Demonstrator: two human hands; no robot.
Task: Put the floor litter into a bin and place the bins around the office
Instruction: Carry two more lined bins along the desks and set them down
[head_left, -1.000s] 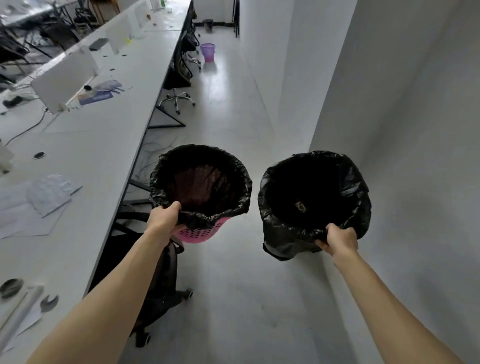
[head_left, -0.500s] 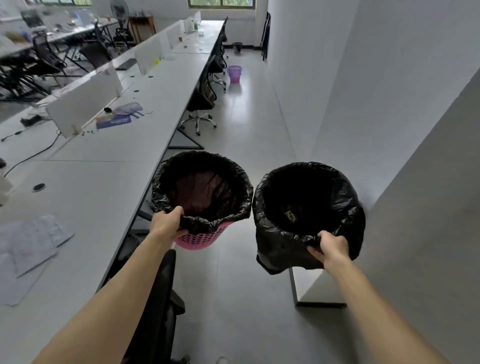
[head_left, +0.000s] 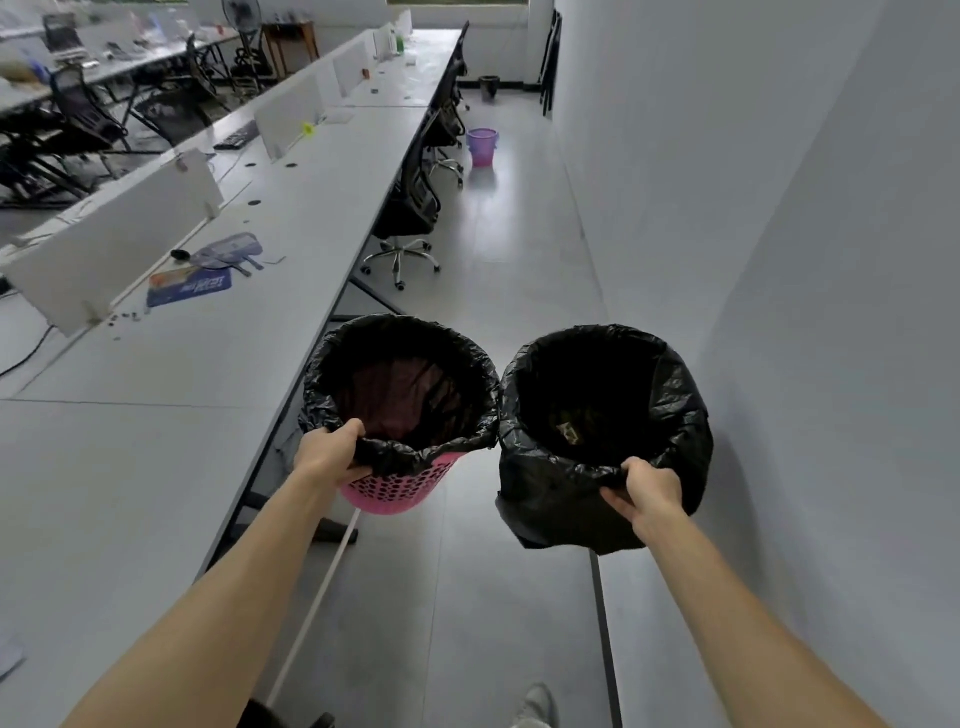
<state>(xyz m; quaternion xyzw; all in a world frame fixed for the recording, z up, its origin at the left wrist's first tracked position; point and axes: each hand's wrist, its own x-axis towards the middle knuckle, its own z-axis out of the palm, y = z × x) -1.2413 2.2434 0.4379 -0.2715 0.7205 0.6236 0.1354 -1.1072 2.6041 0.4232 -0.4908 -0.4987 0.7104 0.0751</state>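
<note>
A long white tabletop (head_left: 208, 364) runs from 7 o'clock up toward 12, and the pale grey floor (head_left: 519, 291) of the aisle lies beside it, with a white wall at 3 o'clock.

Two bins are held above the floor, their rims touching. The round bin wrapped all over in a black plastic bag (head_left: 675, 415) hangs at 4 o'clock of centre, its own wall hidden by the bag. The pink perforated plastic bin with a black liner (head_left: 410, 488) hangs at 7 o'clock, over the tabletop's edge.

The left hand (head_left: 332, 457) grips the pink bin's rim at the rim's 7 o'clock, fingers curled over the liner. The right hand (head_left: 649, 491) pinches the bagged bin's near rim at its 5 o'clock, bunching the plastic.

A black office chair (head_left: 415, 208) stands at 12 o'clock, and a small purple bin (head_left: 481, 147) stands on the floor beyond it. A pale scrap of litter (head_left: 569, 431) lies deep in the bagged bin, too dark to make out. A light shoe (head_left: 535, 706) is cut off at 6 o'clock.
</note>
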